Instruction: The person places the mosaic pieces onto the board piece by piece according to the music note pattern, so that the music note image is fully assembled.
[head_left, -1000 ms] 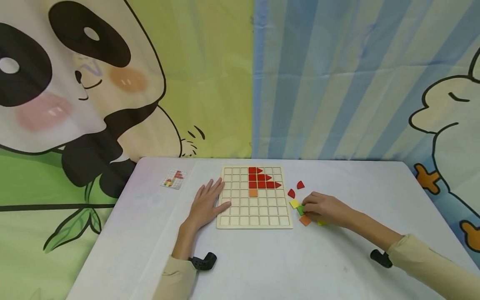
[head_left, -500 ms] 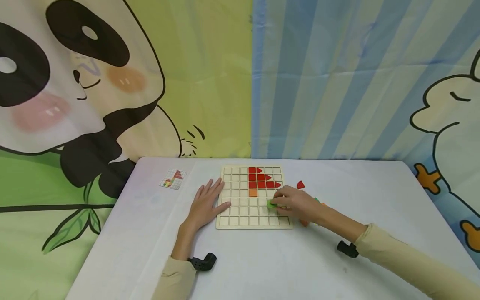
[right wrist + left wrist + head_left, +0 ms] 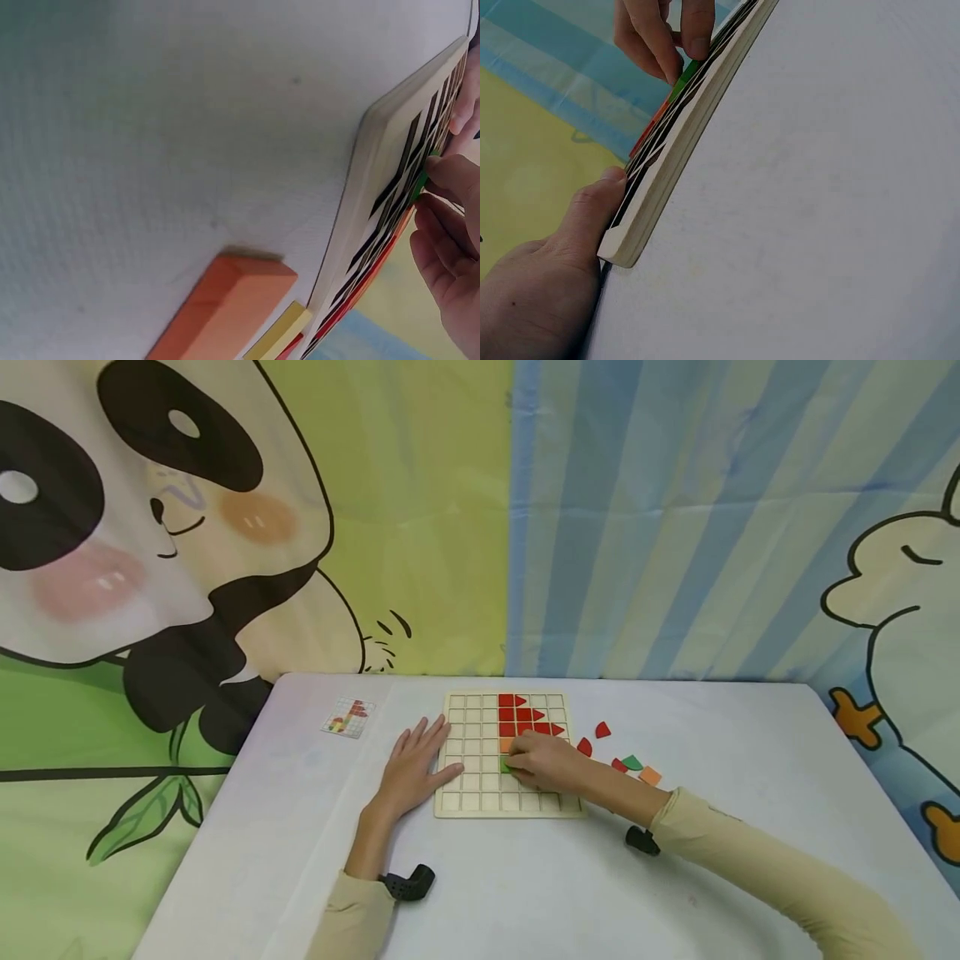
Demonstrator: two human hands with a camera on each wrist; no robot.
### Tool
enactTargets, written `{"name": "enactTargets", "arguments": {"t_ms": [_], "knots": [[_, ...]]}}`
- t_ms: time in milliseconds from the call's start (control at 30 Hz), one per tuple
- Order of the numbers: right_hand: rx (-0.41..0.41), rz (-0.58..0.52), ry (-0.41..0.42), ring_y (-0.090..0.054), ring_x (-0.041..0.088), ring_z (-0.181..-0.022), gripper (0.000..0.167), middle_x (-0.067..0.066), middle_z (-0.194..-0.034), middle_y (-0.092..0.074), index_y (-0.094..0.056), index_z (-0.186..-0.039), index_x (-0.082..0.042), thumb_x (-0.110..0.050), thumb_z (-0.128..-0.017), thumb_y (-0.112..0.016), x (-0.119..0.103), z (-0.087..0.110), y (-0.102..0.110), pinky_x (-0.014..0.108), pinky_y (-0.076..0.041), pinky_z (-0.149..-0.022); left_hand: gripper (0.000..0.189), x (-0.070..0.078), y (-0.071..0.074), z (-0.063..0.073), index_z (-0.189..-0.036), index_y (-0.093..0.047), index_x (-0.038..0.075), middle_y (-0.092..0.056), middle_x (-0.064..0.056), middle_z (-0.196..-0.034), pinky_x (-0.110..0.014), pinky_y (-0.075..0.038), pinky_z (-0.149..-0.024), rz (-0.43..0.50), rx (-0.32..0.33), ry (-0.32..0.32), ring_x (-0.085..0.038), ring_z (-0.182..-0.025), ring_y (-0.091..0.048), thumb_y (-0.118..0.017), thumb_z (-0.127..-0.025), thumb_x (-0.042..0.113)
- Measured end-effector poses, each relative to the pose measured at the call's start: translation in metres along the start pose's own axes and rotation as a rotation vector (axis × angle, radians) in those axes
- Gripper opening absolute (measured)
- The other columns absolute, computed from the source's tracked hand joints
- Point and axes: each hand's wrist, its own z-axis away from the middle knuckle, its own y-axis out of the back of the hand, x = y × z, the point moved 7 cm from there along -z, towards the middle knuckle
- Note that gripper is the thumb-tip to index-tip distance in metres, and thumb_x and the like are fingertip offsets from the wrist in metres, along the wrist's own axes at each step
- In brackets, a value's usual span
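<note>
Pinching a green tile [image 3: 506,766] between thumb and fingertips, the right hand [image 3: 546,762] is holding it at the grid board [image 3: 480,815], just on the near side of a seated orange tile [image 3: 506,745]; whether the green tile is lying flat in its cell is not showing. The grid board is resting near the middle of the far edge of the desk [image 3: 525,893]. Lying flat with fingers straight and spread, the left hand [image 3: 410,774] is touching the board's left edge, its thumb reaching over the surface. Three rows of red tiles [image 3: 523,715], each ending in a triangle, are filling cells toward the board's far edge. Beyond its right edge, red quarter-circle tiles [image 3: 603,730], a green rounded piece [image 3: 632,763] and an orange square [image 3: 650,776] are lying loose. In the right wrist view, a yellow tile [image 3: 279,334] is sitting just beside the board. A printed pattern card [image 3: 348,717] is lying near the desk's far left corner.
</note>
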Motion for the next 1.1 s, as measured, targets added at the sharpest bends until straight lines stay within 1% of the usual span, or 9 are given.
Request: {"name": "enactTargets", "arguments": {"t_ms": [167,267,400,567,733,833,967,1033,1100], "knots": [[0.012,-0.046,-0.027,-0.068,0.02,-0.095,0.015,0.007,-0.104,-0.072,-0.083,-0.1,-0.009,-0.014,-0.086,-0.085,0.003,0.0,-0.001,0.023,-0.062,-0.077,0.084,-0.002,0.001,0.001,-0.163,-0.032,0.013,-0.024,-0.004,-0.172,-0.055,-0.007,-0.131,0.003,0.01,-0.007,-0.03,-0.162,-0.012,-0.063,-0.098,0.056],[0.011,-0.081,-0.041,-0.069,0.021,-0.095,0.015,0.008,-0.104,-0.073,-0.083,-0.101,-0.008,-0.013,-0.087,-0.084,0.004,0.0,-0.003,0.025,-0.062,-0.079,0.085,-0.003,0.001,0.002,-0.164,-0.031,0.013,-0.024,-0.004,-0.172,-0.055,-0.007,-0.131,0.003,0.01,-0.007,-0.03,-0.162,-0.012,-0.062,-0.098,0.056],[0.017,-0.094,-0.024,-0.071,0.023,-0.099,0.017,0.01,-0.107,-0.076,-0.081,-0.103,-0.004,-0.009,-0.087,-0.082,0.002,-0.001,-0.006,0.027,-0.062,-0.084,0.085,-0.003,0.002,0.002,-0.163,-0.031,0.013,-0.023,-0.003,-0.172,-0.055,-0.007,-0.131,-0.005,0.01,-0.002,-0.03,-0.162,-0.012,-0.062,-0.098,0.057],[-0.024,-0.088,-0.002,-0.072,0.026,-0.11,0.023,0.014,-0.115,-0.076,-0.078,-0.112,0.001,-0.006,-0.09,-0.079,-0.006,-0.004,-0.007,0.033,-0.061,-0.094,0.083,0.0,0.003,0.002,-0.162,-0.034,0.011,-0.027,-0.006,-0.172,-0.056,-0.009,-0.13,0.001,0.028,-0.013,-0.033,-0.161,-0.015,-0.064,-0.098,0.053],[-0.069,-0.076,-0.026,-0.07,0.025,-0.111,0.024,0.011,-0.117,-0.075,-0.077,-0.115,-0.004,-0.011,-0.092,-0.078,-0.012,0.0,-0.003,0.032,-0.06,-0.096,0.083,0.005,0.002,0.0,-0.162,-0.034,0.01,-0.027,-0.007,-0.171,-0.055,-0.009,-0.131,0.016,0.03,-0.027,-0.033,-0.161,-0.016,-0.064,-0.097,0.053],[-0.052,-0.022,0.019,-0.07,0.022,-0.109,0.024,0.007,-0.116,-0.076,-0.078,-0.113,-0.009,-0.014,-0.09,-0.081,-0.026,0.011,0.004,0.03,-0.06,-0.095,0.084,0.006,0.0,0.0,-0.163,-0.033,0.01,-0.026,-0.006,-0.172,-0.055,-0.008,-0.131,0.01,0.023,-0.027,-0.033,-0.161,-0.015,-0.064,-0.097,0.053],[-0.034,0.028,0.086,-0.071,0.018,-0.105,0.025,0.002,-0.114,-0.077,-0.076,-0.109,-0.014,-0.018,-0.086,-0.085,-0.052,0.039,0.017,0.028,-0.06,-0.091,0.084,0.004,0.0,0.0,-0.162,-0.034,0.01,-0.027,-0.007,-0.172,-0.056,-0.009,-0.13,0.0,0.021,-0.028,-0.034,-0.161,-0.016,-0.064,-0.097,0.053],[-0.05,0.021,0.088,-0.071,0.017,-0.104,0.027,0.0,-0.114,-0.077,-0.076,-0.109,-0.015,-0.019,-0.084,-0.087,-0.061,0.054,0.022,0.027,-0.06,-0.089,0.084,0.003,0.001,0.0,-0.162,-0.034,0.01,-0.026,-0.007,-0.172,-0.056,-0.009,-0.13,-0.005,0.02,-0.023,-0.034,-0.161,-0.016,-0.064,-0.098,0.053],[-0.065,0.012,0.071,-0.07,0.017,-0.104,0.028,0.0,-0.114,-0.076,-0.075,-0.109,-0.016,-0.018,-0.084,-0.087,-0.065,0.068,0.026,0.027,-0.06,-0.088,0.083,0.001,0.002,0.0,-0.163,-0.034,0.01,-0.026,-0.007,-0.172,-0.056,-0.01,-0.13,-0.012,0.025,-0.022,-0.034,-0.161,-0.016,-0.064,-0.098,0.053]]}}
